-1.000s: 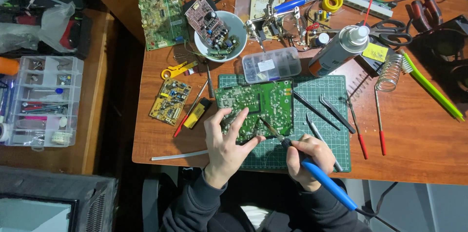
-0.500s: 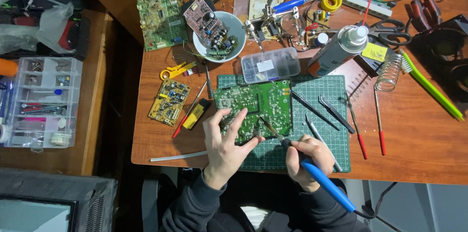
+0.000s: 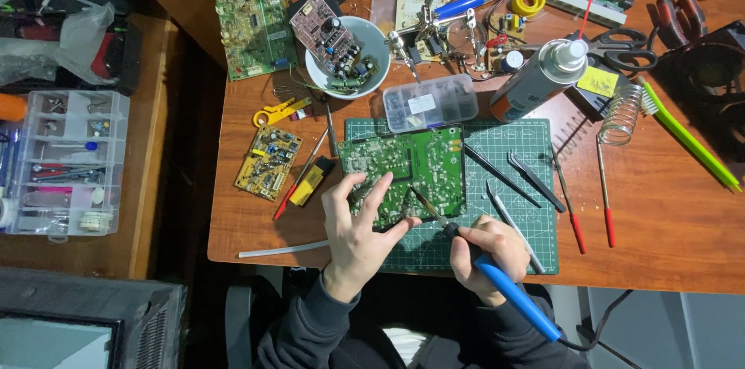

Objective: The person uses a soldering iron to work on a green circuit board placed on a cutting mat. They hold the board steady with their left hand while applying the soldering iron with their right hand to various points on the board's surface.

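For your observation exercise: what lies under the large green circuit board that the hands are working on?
The green circuit board lies on a green gridded cutting mat on the wooden table. Anything directly beneath the board is covered.

Green circuit board (image 3: 407, 171) flat on mat; blue soldering iron (image 3: 497, 280) tilted.

Clear parts box (image 3: 431, 103): above green board, rectangular, small white label on lid. Yellow square label (image 3: 597, 81): right of spray can (image 3: 539, 78). Clear organiser (image 3: 66, 161): left side table. Screen (image 3: 58, 344): bottom-left corner, pale.
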